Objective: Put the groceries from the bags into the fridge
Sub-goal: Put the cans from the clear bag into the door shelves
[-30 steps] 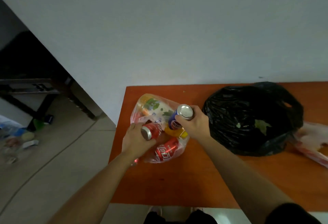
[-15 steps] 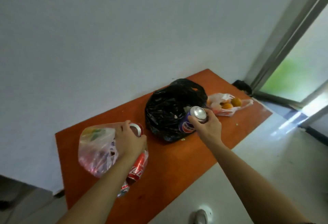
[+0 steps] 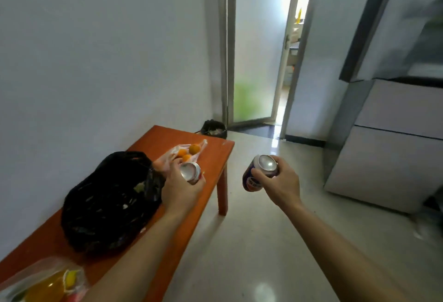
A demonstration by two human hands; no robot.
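Both hands are raised in front of the person, each wrapped around a drink can. The left hand [image 3: 183, 188] grips a can [image 3: 191, 172] whose silvery top faces the camera; only a sliver of red and white shows on its side, the rest being covered by the fingers, and it hangs above the near edge of the orange tabletop [image 3: 211, 148]. The right hand [image 3: 280, 182] holds a blue can [image 3: 257, 173] out over the pale floor [image 3: 251, 241], tilted so that its shiny lid points up toward the camera and a round red, white and blue logo shows low on its side. The two cans are apart, with the corner of the tabletop and its leg between them. On the tabletop sits a crumpled black bag [image 3: 107, 201], bulky and glossy, with small pale scraps showing in its folds. Just beyond it lies a thin clear bag [image 3: 182, 152] with three oranges inside. At the near left corner another clear bag [image 3: 45, 282] holds something yellow; it is blurred and cut by the frame. To the right stands a tall grey fridge [image 3: 393, 138], its upper door open, the inside too blurred to read. A small dark bin [image 3: 214, 128] sits on the floor by the glass door [image 3: 254, 50].
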